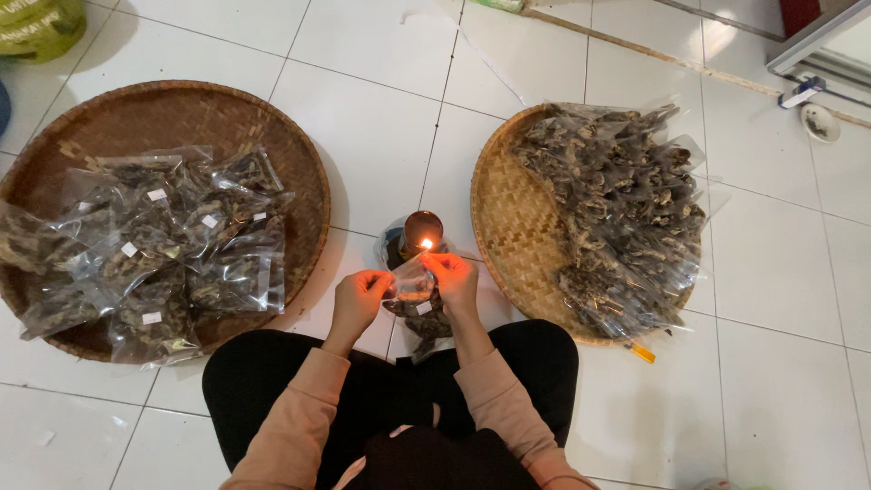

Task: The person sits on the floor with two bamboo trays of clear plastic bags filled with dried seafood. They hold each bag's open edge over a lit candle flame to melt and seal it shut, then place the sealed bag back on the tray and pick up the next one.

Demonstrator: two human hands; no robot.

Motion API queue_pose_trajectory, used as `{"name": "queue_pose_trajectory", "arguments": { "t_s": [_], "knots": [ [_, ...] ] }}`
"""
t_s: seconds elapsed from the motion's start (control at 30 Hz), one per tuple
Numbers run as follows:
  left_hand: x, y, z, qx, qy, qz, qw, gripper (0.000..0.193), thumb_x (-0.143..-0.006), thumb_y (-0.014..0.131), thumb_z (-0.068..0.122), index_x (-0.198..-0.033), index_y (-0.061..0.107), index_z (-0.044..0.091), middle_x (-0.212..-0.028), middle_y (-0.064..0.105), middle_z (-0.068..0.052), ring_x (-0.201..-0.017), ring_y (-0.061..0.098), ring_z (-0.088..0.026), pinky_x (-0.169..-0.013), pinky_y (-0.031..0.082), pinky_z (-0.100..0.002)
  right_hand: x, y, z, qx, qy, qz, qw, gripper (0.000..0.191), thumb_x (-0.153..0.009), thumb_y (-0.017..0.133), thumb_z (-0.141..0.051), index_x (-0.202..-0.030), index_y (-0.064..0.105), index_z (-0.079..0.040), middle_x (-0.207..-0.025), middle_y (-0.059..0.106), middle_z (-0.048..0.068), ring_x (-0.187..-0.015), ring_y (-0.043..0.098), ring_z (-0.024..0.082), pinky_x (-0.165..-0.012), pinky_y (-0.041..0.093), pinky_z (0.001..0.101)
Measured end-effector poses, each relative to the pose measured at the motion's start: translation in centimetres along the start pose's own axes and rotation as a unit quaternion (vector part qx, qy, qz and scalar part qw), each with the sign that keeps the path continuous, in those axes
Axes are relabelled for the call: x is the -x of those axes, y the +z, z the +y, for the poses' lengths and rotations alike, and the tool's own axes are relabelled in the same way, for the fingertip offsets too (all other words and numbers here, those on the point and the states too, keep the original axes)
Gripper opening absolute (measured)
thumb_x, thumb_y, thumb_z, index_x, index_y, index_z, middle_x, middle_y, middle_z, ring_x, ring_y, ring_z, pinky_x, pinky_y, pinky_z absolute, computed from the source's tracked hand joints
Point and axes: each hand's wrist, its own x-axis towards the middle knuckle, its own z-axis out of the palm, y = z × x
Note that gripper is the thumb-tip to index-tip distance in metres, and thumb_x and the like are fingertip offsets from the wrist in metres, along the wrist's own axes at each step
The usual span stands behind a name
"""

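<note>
White tiled floor point(381, 136), pretty glossy, seen from straight above. Sitting cross-legged on it, black trousers, peach sleeves.

Left hand point(358, 298) pinching the left end of a small clear plastic bag point(415, 289), fingers closed narrow on it. Right hand point(452, 277) pinching the right end the same way, thumb and fingers tight on the top edge. Bag stretched between both hands, filled with something dark and dried, small white label on it, hanging down toward the lap. Top edge held just beside a little flame point(425, 243), close enough to look like touching but can't tell for sure. Flame sitting on a small lamp with a round brownish top point(423, 227), standing on the floor between the two trays, right ahead of the knees.

Big round woven bamboo tray point(181, 104) on the left, darker brown, carrying a heap of packed clear bags with white labels point(163, 254). Lighter woven tray point(508, 227) on the right, loaded with a pile of clear bags of the same dark dried stuff point(626, 209), spilling past its far and right rim.

Green container point(36, 27) up at the far left corner of the floor. Long wooden stick point(635, 50) lying along the far edge. Small round dish point(819, 122) at the far right.
</note>
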Motion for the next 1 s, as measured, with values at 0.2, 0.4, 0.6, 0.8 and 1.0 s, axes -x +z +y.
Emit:
{"name": "queue_pose_trajectory", "arguments": {
  "t_s": [0.2, 0.4, 0.6, 0.8, 1.0],
  "knots": [
    [-0.1, 0.3, 0.3, 0.012, 0.005, 0.004, 1.000, 0.023, -0.093, 0.070, 0.018, -0.094, 0.077, -0.004, -0.078, 0.078, -0.010, -0.070, 0.075, -0.015, -0.067, 0.059, -0.028, 0.2, 0.0, -0.4, -0.038, 0.027, 0.001, 0.999, 0.014, -0.090, 0.075, -0.007, -0.084, 0.074, 0.005, -0.075, 0.071, 0.007, -0.059, 0.061, 0.012, -0.053, 0.049, 0.0268],
    [-0.3, 0.4, 0.3, 0.008, 0.015, 0.003, 1.000, 0.023, -0.092, 0.071, 0.017, -0.094, 0.078, -0.004, -0.078, 0.078, -0.009, -0.070, 0.074, -0.015, -0.067, 0.058, -0.028, 0.1, -0.1, -0.7, -0.032, 0.003, -0.011, 0.999, 0.014, -0.092, 0.075, -0.005, -0.086, 0.075, 0.007, -0.080, 0.072, 0.008, -0.068, 0.063, 0.012, -0.059, 0.053, 0.0273],
    [-0.3, 0.5, 0.5, 0.019, 0.016, 0.007, 1.000, 0.022, -0.091, 0.071, 0.017, -0.095, 0.077, -0.004, -0.078, 0.077, -0.010, -0.069, 0.074, -0.015, -0.066, 0.059, -0.028, -0.1, -0.2, -0.2, -0.039, -0.005, -0.003, 0.999, 0.011, -0.091, 0.075, -0.003, -0.088, 0.075, 0.008, -0.082, 0.073, 0.010, -0.070, 0.065, 0.013, -0.062, 0.054, 0.0271],
    [-0.5, 0.8, 1.1, 0.005, 0.005, 0.006, 1.000, 0.022, -0.091, 0.071, 0.017, -0.094, 0.078, -0.004, -0.078, 0.078, -0.011, -0.069, 0.075, -0.016, -0.065, 0.059, -0.029, -0.3, -0.4, -0.1, -0.053, -0.001, 0.009, 0.999, 0.010, -0.090, 0.074, -0.001, -0.089, 0.075, 0.009, -0.081, 0.073, 0.012, -0.069, 0.066, 0.014, -0.063, 0.054, 0.0278],
    [-0.4, 0.9, 1.8, -0.015, 0.007, 0.007, 1.000, 0.023, -0.091, 0.071, 0.019, -0.095, 0.078, -0.003, -0.077, 0.078, -0.010, -0.069, 0.075, -0.015, -0.066, 0.059, -0.028, -0.4, -0.6, -0.2, -0.041, 0.007, 0.027, 0.999, 0.010, -0.089, 0.074, 0.001, -0.091, 0.075, 0.010, -0.082, 0.074, 0.013, -0.069, 0.066, 0.015, -0.063, 0.054, 0.0286]
  ]
}}
